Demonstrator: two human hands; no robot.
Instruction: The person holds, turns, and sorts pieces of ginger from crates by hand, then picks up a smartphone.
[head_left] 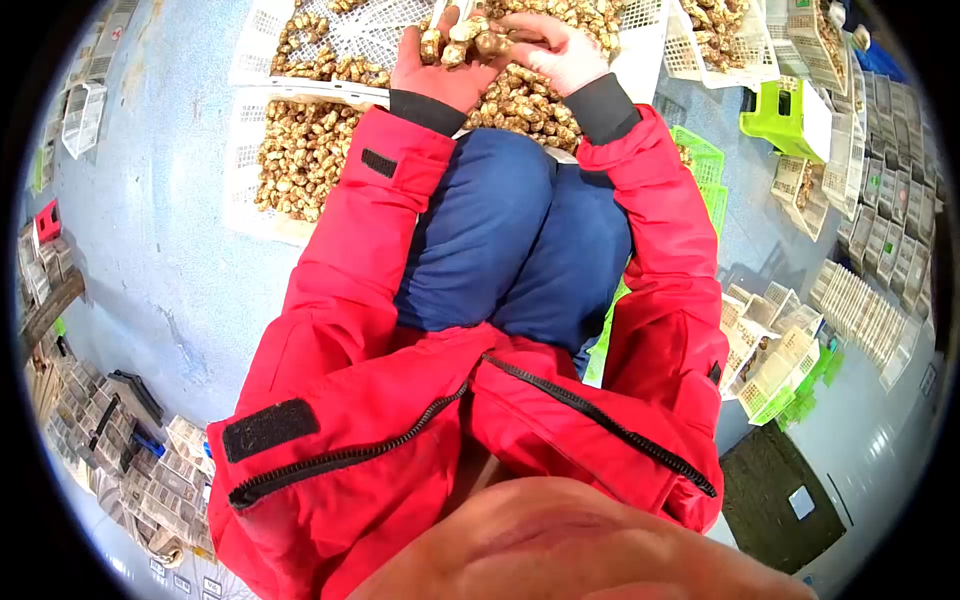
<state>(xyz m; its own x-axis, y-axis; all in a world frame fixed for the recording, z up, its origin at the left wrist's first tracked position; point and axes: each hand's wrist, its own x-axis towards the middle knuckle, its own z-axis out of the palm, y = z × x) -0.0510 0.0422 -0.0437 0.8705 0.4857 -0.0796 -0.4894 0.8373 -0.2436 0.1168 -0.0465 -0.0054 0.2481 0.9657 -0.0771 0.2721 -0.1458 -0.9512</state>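
Observation:
My left hand is cupped, palm up, around a few small, rounded, brown-and-cream mottled lumps; their exact kind is unclear. From the other side my right hand curls in, fingertips at a darker brown lump beside the left fingers. Both hands are over a heap of the same lumps, just beyond my knees. To the left, a white perforated crate holds many more of them. Behind it, another white crate has its lattice bottom partly showing.
More lumps fill a white crate at upper right, near a bright green stool. A green basket stands beside my right knee. Stacked crates line the right side, and a dark mat lies on the blue floor.

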